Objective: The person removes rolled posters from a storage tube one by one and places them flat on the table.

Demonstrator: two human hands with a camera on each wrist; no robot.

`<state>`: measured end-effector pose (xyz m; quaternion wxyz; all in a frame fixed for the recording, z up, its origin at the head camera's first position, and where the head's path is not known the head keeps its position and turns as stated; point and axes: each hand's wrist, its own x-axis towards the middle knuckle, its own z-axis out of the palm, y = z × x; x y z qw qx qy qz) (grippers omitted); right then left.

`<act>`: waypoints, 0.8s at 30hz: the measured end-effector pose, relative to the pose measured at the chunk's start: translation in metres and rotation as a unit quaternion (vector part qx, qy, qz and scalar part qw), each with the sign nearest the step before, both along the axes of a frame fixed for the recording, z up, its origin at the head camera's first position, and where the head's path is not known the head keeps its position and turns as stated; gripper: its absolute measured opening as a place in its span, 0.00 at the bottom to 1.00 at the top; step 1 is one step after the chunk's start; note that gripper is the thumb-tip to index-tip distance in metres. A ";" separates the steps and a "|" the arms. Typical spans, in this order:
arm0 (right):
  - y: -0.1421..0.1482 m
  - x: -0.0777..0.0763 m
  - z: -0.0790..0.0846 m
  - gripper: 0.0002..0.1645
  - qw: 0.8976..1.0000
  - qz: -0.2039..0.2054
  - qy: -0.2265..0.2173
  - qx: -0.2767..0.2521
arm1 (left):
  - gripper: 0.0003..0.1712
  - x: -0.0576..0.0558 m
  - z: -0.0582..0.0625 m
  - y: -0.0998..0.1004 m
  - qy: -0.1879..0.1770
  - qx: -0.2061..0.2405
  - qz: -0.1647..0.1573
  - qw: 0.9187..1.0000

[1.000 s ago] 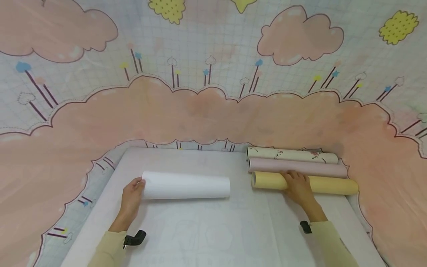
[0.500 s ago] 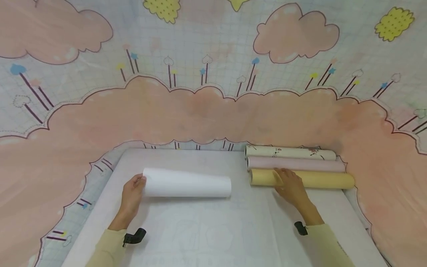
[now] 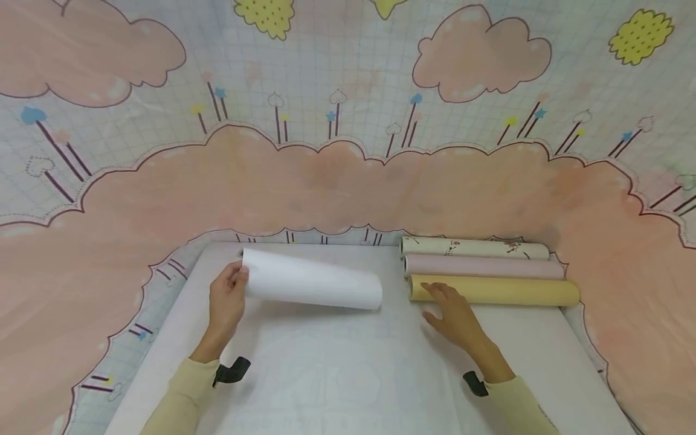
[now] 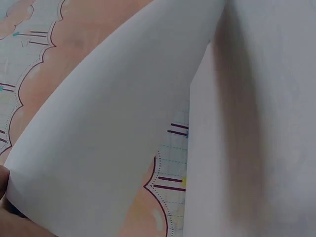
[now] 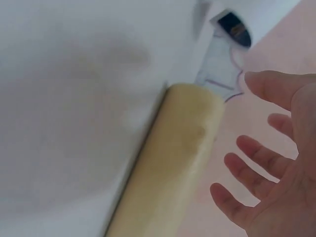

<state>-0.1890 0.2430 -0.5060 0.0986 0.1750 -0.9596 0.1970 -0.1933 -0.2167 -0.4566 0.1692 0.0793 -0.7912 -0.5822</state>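
Observation:
My left hand (image 3: 228,296) pinches the left end of a white paper roll (image 3: 312,281), which slants with that end up and casts a shadow on the table. Close up in the left wrist view, the white roll (image 4: 98,108) fills the middle, with part of the thumb at the lower left corner. My right hand (image 3: 457,317) has its fingers spread beside the left end of a yellow roll (image 3: 505,290). In the right wrist view the right hand (image 5: 276,163) holds nothing, its palm and loosely bent fingers facing the yellow roll (image 5: 168,158).
Behind the yellow roll lie a pale pink roll (image 3: 484,267) and a cream roll with a flower print (image 3: 478,248), side by side at the back right of the white table (image 3: 348,374). A cloud-patterned cloth (image 3: 337,187) surrounds the table's back and sides.
My left hand has raised the white roll's left end and moved it back and slightly right. My right hand has let go of the yellow roll and slid left toward its end.

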 end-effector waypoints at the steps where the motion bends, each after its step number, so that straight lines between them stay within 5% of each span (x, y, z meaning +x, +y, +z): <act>1: -0.002 0.000 0.001 0.40 1.000 0.001 0.001 -0.002 | 0.18 0.001 0.002 0.002 0.008 -0.005 0.001 1.000; 6: -0.013 -0.003 0.011 0.38 0.999 0.015 0.011 -0.031 | 0.16 0.001 0.010 0.007 0.068 -0.025 -0.022 0.997; 12: -0.019 -0.006 0.030 0.32 0.991 0.051 -0.021 -0.123 | 0.12 -0.001 0.022 0.009 0.135 -0.064 -0.112 0.982; 17: -0.021 -0.010 0.041 0.31 0.974 0.114 -0.076 -0.178 | 0.12 0.000 0.029 0.010 0.147 -0.096 -0.156 0.972; 24: -0.027 -0.015 0.039 0.42 0.938 0.181 -0.219 -0.198 | 0.10 0.001 0.038 0.021 0.176 -0.084 -0.200 0.960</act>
